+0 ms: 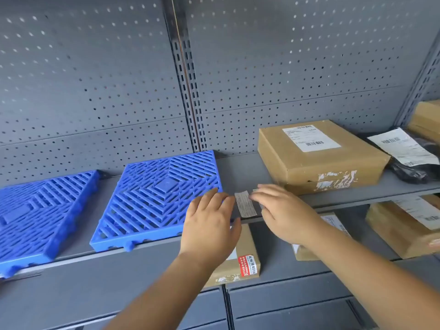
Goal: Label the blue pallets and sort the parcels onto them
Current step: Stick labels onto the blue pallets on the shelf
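While pinching the label [245, 204] in the right hand [284, 211], left hand [209, 219] flat-fingered beside the blue pallet [158, 201], treat it as light, limp, probably tacky: hold edges only.

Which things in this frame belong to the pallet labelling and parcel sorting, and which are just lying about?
Job: left pallet, right pallet, label between left hand and right hand, cardboard box, black bag, lower boxes.
Just there: pegboard wall, shelf, slotted post.
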Available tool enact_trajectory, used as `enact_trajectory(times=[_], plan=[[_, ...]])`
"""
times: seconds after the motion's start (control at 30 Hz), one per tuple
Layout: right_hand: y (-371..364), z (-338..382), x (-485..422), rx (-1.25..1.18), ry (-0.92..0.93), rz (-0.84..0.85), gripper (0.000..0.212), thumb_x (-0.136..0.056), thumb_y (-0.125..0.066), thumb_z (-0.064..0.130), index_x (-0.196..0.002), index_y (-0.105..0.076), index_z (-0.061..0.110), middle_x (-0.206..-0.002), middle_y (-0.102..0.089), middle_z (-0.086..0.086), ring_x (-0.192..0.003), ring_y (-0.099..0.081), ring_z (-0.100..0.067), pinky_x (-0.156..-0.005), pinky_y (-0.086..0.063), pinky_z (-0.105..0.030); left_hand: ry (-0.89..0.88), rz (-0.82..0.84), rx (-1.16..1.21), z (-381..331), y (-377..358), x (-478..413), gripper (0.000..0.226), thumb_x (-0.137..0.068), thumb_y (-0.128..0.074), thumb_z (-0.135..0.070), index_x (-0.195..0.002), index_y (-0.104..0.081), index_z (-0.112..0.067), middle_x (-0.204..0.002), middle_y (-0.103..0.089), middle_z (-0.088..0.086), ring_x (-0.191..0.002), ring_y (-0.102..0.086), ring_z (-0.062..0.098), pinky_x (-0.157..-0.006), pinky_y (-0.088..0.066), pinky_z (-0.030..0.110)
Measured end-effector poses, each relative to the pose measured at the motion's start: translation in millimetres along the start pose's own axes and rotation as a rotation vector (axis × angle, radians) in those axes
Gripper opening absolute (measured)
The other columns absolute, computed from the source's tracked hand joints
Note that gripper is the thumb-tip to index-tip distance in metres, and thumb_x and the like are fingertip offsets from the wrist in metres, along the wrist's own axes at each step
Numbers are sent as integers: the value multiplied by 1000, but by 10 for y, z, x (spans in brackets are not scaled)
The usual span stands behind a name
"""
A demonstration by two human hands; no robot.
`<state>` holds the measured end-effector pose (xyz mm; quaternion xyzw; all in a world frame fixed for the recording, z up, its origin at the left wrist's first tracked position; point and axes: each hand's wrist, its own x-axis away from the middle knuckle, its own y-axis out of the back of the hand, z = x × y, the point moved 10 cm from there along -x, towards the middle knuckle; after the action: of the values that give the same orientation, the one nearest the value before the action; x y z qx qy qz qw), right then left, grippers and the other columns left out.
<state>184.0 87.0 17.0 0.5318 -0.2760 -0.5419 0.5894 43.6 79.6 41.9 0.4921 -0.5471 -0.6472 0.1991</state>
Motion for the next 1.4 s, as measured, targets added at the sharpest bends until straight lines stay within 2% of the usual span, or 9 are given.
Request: enact_trajectory(times=[0.1,0.2,0.37,0.5,0.67,0.77,0.97,1.27,1.4], plan=[[-46,19,-13,39,63,13,49,-91,-40,10,-133,-65,5,-138,-65,-8,-140,-48,-28,-117,-35,-39,-36,-20,28,-96,-43,-30,27,-81,-78,-28,-106,-75,-16,-111,-74,-3,-123,-64,28,-102,-47,46],[-114,39,-10,54,84,40,53,-91,-36,14,-135,-65,9,-140,-64,-3,-144,-44,-28,-119,-33,-40,-50,-23,7,-150,-106,-29,27,-82,-77,-27,-107,-76,-18,-108,-75,-4,-125,-63,27,-106,-41,46],[-99,-7,69,34,68,-11,49,-88,-43,12,-128,-71,16,-133,-68,3,-140,-49,-29,-114,-38,-47,-69,-42,-22,-215,-144,-20,18,-85,-75,-26,-101,-77,-19,-105,-75,-6,-128,-61,26,-113,-29,48],[-86,-6,127,13,75,-53,44,-81,-52,13,-119,-73,20,-121,-70,11,-126,-55,-24,-103,-42,-46,-115,-25,-5,-262,-188,7,16,-83,-77,-27,-98,-77,-21,-105,-75,-8,-127,-61,26,-112,-22,45],[-93,30,200,-41,73,-97,36,-77,-66,13,-110,-74,25,-112,-68,16,-116,-54,-20,-95,-37,-38,-123,-40,22,-275,-182,36,14,-78,-82,-25,-90,-78,-23,-93,-76,-9,-118,-67,24,-108,-26,43],[-73,59,201,-63,83,-112,29,-80,-67,14,-105,-74,25,-108,-68,16,-113,-55,-22,-93,-36,-37,-144,-102,1,-295,-126,37,4,-85,-78,-27,-84,-78,-23,-85,-76,-8,-108,-69,24,-105,-30,43],[-41,70,180,-64,82,-126,19,-83,-74,17,-101,-76,24,-101,-68,11,-108,-57,-23,-88,-39,-37,-142,-169,-11,-258,11,44,13,-87,-74,-18,-74,-74,-22,-75,-72,-7,-94,-70,22,-94,-38,39],[140,359,25,-76,142,-272,8,-86,-77,11,-88,-73,18,-91,-67,7,-94,-60,-26,-78,-48,-46,-108,-283,43,108,379,152,4,-86,-78,-17,-84,-76,-20,-75,-73,-7,-89,-70,25,-84,-46,40],[202,602,-112,-111,164,-293,6,-88,-73,12,-87,-70,17,-85,-67,8,-89,-57,-24,-77,-46,-41,-67,-303,37,374,513,191,4,-87,-75,-17,-91,-77,-19,-78,-75,-7,-91,-71,26,-84,-48,41]])
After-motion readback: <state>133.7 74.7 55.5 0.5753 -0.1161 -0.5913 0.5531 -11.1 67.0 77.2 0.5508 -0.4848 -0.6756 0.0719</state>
